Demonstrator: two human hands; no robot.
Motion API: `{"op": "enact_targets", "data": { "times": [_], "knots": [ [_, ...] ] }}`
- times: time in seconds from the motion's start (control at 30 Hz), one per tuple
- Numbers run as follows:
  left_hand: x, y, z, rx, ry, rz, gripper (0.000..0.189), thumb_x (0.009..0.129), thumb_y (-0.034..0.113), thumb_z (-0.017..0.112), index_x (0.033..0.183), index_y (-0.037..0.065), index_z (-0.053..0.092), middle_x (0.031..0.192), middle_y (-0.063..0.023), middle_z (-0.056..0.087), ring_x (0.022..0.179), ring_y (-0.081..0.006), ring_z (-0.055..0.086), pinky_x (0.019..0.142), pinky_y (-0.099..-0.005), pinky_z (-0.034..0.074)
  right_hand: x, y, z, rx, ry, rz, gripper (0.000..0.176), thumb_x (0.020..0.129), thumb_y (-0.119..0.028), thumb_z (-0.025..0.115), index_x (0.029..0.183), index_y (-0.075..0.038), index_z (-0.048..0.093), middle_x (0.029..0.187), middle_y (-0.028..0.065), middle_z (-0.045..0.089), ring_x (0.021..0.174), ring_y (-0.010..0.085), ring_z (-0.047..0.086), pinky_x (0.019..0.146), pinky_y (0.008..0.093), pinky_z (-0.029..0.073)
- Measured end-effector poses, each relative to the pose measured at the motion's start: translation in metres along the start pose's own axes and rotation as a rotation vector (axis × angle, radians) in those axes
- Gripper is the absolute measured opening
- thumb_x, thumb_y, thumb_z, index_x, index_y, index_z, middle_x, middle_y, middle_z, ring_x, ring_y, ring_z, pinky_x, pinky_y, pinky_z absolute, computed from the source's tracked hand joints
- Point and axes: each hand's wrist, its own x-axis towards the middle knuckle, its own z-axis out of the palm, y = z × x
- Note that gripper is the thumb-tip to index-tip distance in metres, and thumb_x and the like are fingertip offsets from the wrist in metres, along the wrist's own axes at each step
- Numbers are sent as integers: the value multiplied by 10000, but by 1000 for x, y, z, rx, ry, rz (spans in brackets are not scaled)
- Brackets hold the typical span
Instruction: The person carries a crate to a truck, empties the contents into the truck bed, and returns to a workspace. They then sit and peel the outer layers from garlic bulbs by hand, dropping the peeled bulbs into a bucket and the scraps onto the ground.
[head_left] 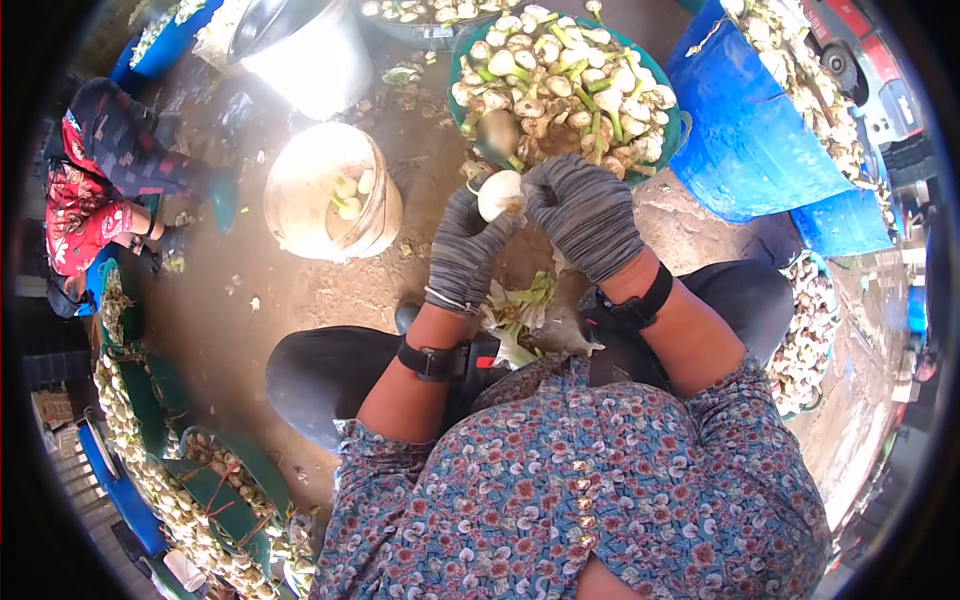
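In front of my lap I hold a round white bulb (500, 196), like an onion or a head of garlic. My left hand (462, 248), in a grey striped glove, is closed around its left and lower side. My right hand (588, 215), gloved alike, has curled fingers against the bulb's right side; what they pinch is hidden. Just beyond my hands stands a green tub (672, 150) heaped with similar bulbs, some with green stems. Below the hands, leafy peelings (525, 310) lie on my lap.
A white bucket (385, 215) with a few bulbs stands at the left. A large blue tub (760, 135) of peelings is at the right. Green containers (215, 500) of bulbs line the lower left. Another person (95, 200) sits at the far left. Scraps litter the wet floor.
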Motion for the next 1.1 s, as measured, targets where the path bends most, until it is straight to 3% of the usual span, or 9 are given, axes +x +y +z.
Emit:
{"op": "enact_targets", "data": {
  "times": [0.37, 0.43, 0.47, 0.63, 0.7, 0.87, 0.93, 1.03, 1.1],
  "knots": [
    [-11, 35, -5, -279, -205, -63, 599, 933, 343, 650, 1410, 59, 425, 1292, -98, 540, 1153, -192, 551, 894, -355, 537, 14, 103, -20, 11, -81, 764, 302, 932, -276, 590, 957, 8, 690, 806, 179, 683, 731, 290, 669, 704, 389, 532],
    [-6, 31, -17, -367, -196, -81, 570, 945, 244, 636, 1437, 66, 411, 1318, -98, 533, 1183, -215, 551, 940, -390, 528, 5, 128, -24, 46, -68, 570, 304, 950, -283, 632, 1078, -13, 685, 873, 121, 687, 739, 199, 652, 681, 331, 530],
    [-6, 28, -20, -411, -192, -100, 562, 951, 194, 630, 1451, 69, 404, 1331, -98, 529, 1198, -226, 552, 963, -408, 524, 0, 138, -19, 298, 54, 717, 303, 952, -274, 647, 1122, -25, 678, 896, 91, 684, 743, 162, 636, 674, 310, 529],
    [2, 17, -13, -406, -222, -110, 574, 914, 263, 682, 1400, 73, 441, 1277, -87, 543, 1155, -211, 562, 937, -386, 524, -2, 3, -22, 513, -72, 185, 243, 952, -236, 657, 1097, -42, 664, 925, 45, 670, 786, 116, 602, 705, 283, 517],
    [-3, 14, -10, -340, -188, -133, 570, 894, 276, 700, 1369, 72, 459, 1241, -83, 558, 1125, -209, 573, 919, -376, 528, -5, -22, -14, 561, -158, 427, 234, 945, -232, 661, 1083, -44, 660, 939, 61, 672, 806, 138, 620, 718, 298, 521],
    [-11, 13, -17, -227, -156, -185, 559, 862, 263, 711, 1328, 65, 475, 1136, -80, 592, 992, -210, 612, 865, -355, 532, -3, 51, -21, 10, -31, 314, 247, 875, -200, 694, 1089, -79, 679, 1067, 126, 676, 906, 265, 660, 799, 371, 527],
    [-12, 16, -18, -318, -198, -205, 550, 875, 320, 688, 1299, 41, 476, 1085, -99, 591, 929, -204, 600, 828, -361, 522, 5, 82, -31, -16, -41, 712, 315, 808, -233, 731, 1104, -133, 689, 1088, 74, 688, 1047, 272, 632, 900, 412, 507],
    [-13, 11, -21, -462, -240, -280, 572, 861, 309, 704, 1316, 49, 475, 1089, -100, 596, 888, -200, 606, 806, -351, 526, -2, 53, -43, -228, 247, 50, 354, 762, -225, 746, 1108, -167, 699, 1124, 75, 685, 1112, 251, 609, 956, 416, 480],
    [-10, 10, -17, -486, -286, -312, 594, 845, 284, 726, 1333, 60, 473, 1102, -95, 599, 881, -195, 610, 802, -342, 532, -4, 13, -42, -210, 81, -190, 290, 819, -206, 714, 1101, -139, 702, 1127, 93, 677, 1067, 277, 631, 998, 412, 469]
  ]
}}
